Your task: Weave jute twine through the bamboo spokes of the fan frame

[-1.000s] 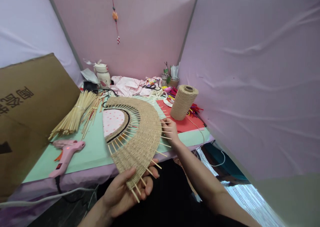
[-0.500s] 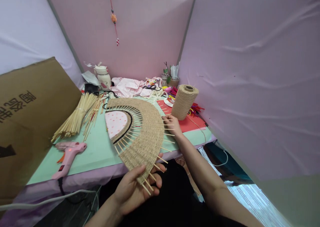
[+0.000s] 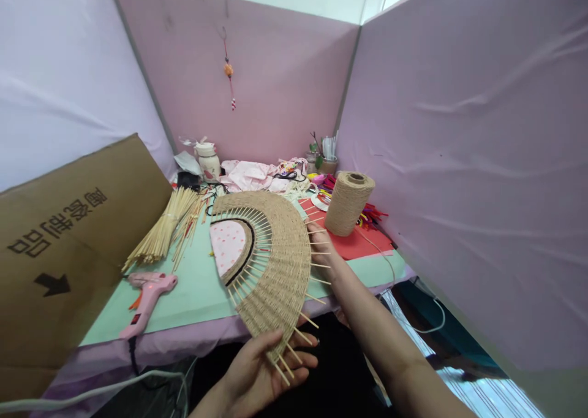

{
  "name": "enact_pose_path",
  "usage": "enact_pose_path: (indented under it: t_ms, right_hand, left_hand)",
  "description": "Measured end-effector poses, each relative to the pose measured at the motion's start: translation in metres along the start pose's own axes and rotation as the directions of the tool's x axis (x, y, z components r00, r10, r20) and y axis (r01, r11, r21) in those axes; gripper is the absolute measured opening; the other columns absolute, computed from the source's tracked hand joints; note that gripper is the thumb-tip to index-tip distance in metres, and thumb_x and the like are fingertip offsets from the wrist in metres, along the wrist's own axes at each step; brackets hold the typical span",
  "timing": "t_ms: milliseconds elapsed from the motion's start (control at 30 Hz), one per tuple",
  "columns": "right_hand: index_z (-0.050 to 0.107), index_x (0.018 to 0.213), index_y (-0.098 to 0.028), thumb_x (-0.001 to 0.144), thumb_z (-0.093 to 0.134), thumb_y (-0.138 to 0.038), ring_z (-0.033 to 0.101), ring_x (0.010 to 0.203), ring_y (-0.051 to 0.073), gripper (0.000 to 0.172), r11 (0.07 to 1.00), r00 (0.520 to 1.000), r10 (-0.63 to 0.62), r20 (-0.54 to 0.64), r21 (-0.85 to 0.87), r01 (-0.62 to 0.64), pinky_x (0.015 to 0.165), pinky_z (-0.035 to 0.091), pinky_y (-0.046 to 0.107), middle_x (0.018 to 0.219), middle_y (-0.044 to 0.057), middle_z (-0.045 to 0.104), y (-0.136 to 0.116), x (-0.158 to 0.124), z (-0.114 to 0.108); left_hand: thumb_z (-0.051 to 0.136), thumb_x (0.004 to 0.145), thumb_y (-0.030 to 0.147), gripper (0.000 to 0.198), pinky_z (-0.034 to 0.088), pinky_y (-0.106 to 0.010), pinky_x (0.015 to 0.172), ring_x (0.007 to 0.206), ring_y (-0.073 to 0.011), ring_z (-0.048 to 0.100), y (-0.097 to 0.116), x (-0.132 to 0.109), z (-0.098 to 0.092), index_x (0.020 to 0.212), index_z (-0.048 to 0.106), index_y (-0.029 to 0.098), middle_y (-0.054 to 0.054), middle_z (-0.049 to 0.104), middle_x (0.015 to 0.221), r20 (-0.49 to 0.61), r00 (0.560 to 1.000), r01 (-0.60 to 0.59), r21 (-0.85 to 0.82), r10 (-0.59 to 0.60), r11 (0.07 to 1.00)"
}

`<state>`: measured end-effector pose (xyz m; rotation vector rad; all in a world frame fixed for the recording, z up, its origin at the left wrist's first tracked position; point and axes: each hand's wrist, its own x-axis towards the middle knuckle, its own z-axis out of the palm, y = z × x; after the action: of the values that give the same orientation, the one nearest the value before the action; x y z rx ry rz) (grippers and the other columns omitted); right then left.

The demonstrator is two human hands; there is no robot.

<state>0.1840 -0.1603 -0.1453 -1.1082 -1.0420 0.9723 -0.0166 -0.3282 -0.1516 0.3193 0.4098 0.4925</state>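
Observation:
A half-round woven fan (image 3: 287, 246) of tan twine hangs over the table's front edge, thin sticks poking out along its outer rim. At its inner side is a pink dotted fabric centre (image 3: 228, 243) edged in black. My left hand (image 3: 261, 363) grips the near corner, thumb on top and fingers underneath among the stick ends. Behind the outer rim, my right hand (image 3: 324, 249) is at the fan's right side, partly covered by the sticks; its fingertips are mostly hidden. Close beyond that hand stands a spool of twine (image 3: 350, 203) on a red sheet (image 3: 362, 244).
At left lie a pink glue gun (image 3: 149, 301) and a bundle of thin sticks (image 3: 163, 231), beside a cardboard box (image 3: 92, 246). A white bottle (image 3: 208, 162), pink cloth (image 3: 250, 175) and a jar of white sticks (image 3: 329, 160) line the back. Fabric walls enclose the table.
The whole view has shifted, so everything sits lower and further right. My right hand has slipped further behind the fan's rim sticks. My left hand keeps its grip on the near corner.

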Motion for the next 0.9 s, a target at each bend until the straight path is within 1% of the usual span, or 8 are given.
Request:
enact_pose_path:
  t_ms: [167,300,433,500,600,667,800,900]
  right_hand:
    - [0.047,0.069,-0.023,0.07,0.059,-0.063,0.063,0.067,0.021,0.041,0.988,0.999,0.022,0.026,0.153,-0.026,0.061,0.051,0.036,0.065,0.002,0.064,-0.02,0.005,0.01]
    - [0.047,0.072,-0.023,0.069,0.062,-0.059,0.061,0.065,0.019,0.039,0.982,0.999,0.016,0.035,0.189,-0.022,0.059,0.049,0.033,0.068,0.0,0.064,-0.044,0.011,0.018]
    - [0.043,0.071,-0.023,0.071,0.064,-0.053,0.06,0.063,0.017,0.036,0.972,0.993,-0.005,0.119,0.235,-0.023,0.056,0.045,0.029,0.069,-0.002,0.062,-0.066,0.019,0.026]
    - [0.044,0.074,-0.023,0.07,0.067,-0.051,0.059,0.062,0.015,0.036,0.959,0.987,-0.003,0.159,0.281,-0.042,0.055,0.044,0.027,0.072,-0.003,0.063,-0.074,0.022,0.031]
    - [0.047,0.079,-0.023,0.065,0.072,-0.049,0.056,0.057,0.012,0.038,0.948,0.981,0.009,0.196,0.309,-0.071,0.052,0.043,0.025,0.076,-0.005,0.063,-0.085,0.023,0.037]
    - [0.048,0.08,-0.023,0.064,0.073,-0.051,0.052,0.053,0.01,0.041,0.952,0.974,0.022,0.224,0.292,-0.089,0.048,0.04,0.023,0.076,-0.006,0.061,-0.091,0.02,0.041]
    - [0.047,0.077,-0.022,0.066,0.071,-0.055,0.046,0.053,0.008,0.042,0.977,0.97,-0.026,0.241,0.212,-0.027,0.048,0.037,0.021,0.072,-0.006,0.056,-0.1,0.015,0.049]
    - [0.047,0.078,-0.022,0.071,0.067,-0.056,0.043,0.055,0.008,0.039,0.99,0.952,-0.089,0.293,0.132,0.052,0.051,0.037,0.021,0.067,-0.007,0.05,-0.106,0.013,0.053]
  left_hand:
    - [0.056,0.085,0.031,0.038,0.044,-0.039,0.097,0.107,-0.0281,0.063,0.01,-0.006,-0.004,0.114,0.064,0.008,-0.018,0.067,0.113,-0.112,0.989,-0.102,-0.064,0.094,0.993]
    - [0.057,0.086,0.027,0.03,0.044,-0.034,0.099,0.108,-0.0205,0.063,0.028,-0.009,-0.006,0.113,0.06,0.014,-0.011,0.069,0.109,-0.344,0.879,-0.359,-0.021,0.331,0.933]
    - [0.063,0.082,0.029,0.036,0.046,-0.031,0.093,0.104,-0.019,0.064,0.042,-0.011,-0.008,0.116,0.056,0.017,-0.011,0.068,0.11,-0.34,0.822,-0.394,0.238,0.456,0.888]
    - [0.066,0.079,0.037,0.043,0.047,-0.033,0.088,0.097,-0.0199,0.065,0.053,-0.018,-0.012,0.117,0.056,0.019,-0.009,0.069,0.106,-0.33,0.823,-0.265,0.498,0.463,0.826]
    - [0.065,0.074,0.049,0.042,0.049,-0.036,0.073,0.073,-0.0234,0.065,0.081,-0.035,-0.012,0.098,0.064,0.014,-0.006,0.07,0.079,-0.31,0.808,0.104,0.912,0.501,0.397]
    - [0.055,0.079,0.053,0.039,0.047,-0.038,0.072,0.068,-0.0241,0.063,0.103,-0.042,0.0,0.084,0.066,0.015,-0.005,0.067,0.068,-0.23,0.716,0.261,0.964,0.659,0.053]
    - [0.053,0.083,0.045,0.031,0.048,-0.034,0.082,0.09,-0.0209,0.062,0.139,-0.021,0.048,0.099,0.063,0.021,-0.005,0.067,0.099,0.171,0.455,0.002,0.981,0.874,-0.193]
    - [0.058,0.082,0.034,0.03,0.048,-0.031,0.079,0.095,-0.0184,0.058,0.158,0.017,0.081,0.108,0.062,0.022,-0.006,0.06,0.107,0.409,0.334,-0.254,0.907,0.849,-0.336]
